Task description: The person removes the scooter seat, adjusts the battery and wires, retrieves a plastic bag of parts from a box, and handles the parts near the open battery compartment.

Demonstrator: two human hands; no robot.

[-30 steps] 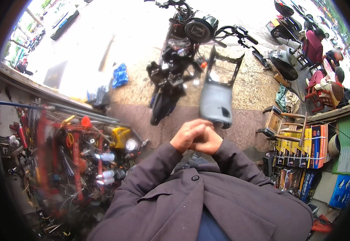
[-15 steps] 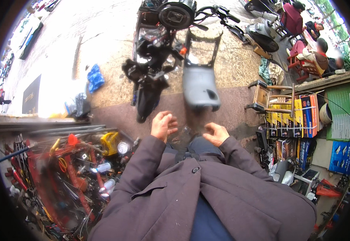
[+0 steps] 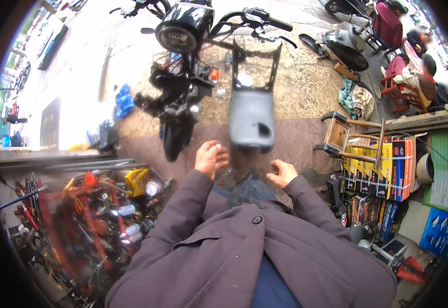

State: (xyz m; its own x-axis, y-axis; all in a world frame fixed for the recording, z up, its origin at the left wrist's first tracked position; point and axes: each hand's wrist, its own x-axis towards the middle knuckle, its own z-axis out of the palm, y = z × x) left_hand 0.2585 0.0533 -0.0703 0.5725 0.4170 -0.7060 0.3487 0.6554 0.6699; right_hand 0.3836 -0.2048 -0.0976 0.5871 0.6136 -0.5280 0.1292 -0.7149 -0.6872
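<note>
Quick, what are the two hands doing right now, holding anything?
Left hand: open, palm up, holding nothing.
Right hand: open, fingers loosely curled, holding nothing.

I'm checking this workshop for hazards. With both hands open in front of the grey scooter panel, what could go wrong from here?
1. The grey panel seems to stand loose on the ground, apart from the left hand and right hand; a knock might topple it.
2. The stripped scooter stands close by; its exposed parts could snag a sleeve.
3. The cluttered tool rack at the left invites scrapes when reaching in.
</note>
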